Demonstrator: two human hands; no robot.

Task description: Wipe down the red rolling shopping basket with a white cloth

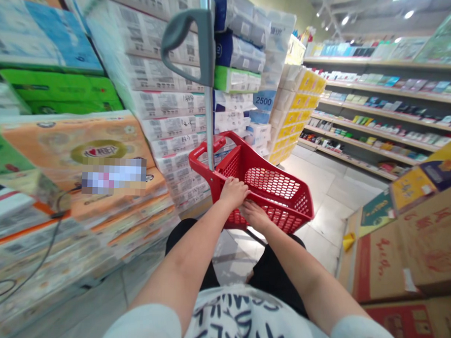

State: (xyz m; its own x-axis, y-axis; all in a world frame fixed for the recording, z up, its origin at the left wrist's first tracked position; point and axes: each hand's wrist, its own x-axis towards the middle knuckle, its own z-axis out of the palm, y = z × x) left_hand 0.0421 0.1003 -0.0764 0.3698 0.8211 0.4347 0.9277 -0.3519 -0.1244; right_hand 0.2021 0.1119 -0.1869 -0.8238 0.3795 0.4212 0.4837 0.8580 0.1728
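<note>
Red basket (261, 158), perforated plastic, at the person's twelve o'clock. Ten o'clock: glossy orange packs (74, 163). Left hand (234, 191) and right hand (255, 214) touch the basket's rim; clamped, I cannot tell. Two o'clock: cardboard cartons (388, 268), contents hidden.

From the red perforated plastic basket (263, 158), film-wrapped white packs (164, 105) stand at ten o'clock, brown rectangular cardboard cartons (383, 263) at four.

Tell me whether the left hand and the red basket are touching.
Touching. The head view shows the left hand resting on the near rim of the red basket, with no gap between them.
</note>
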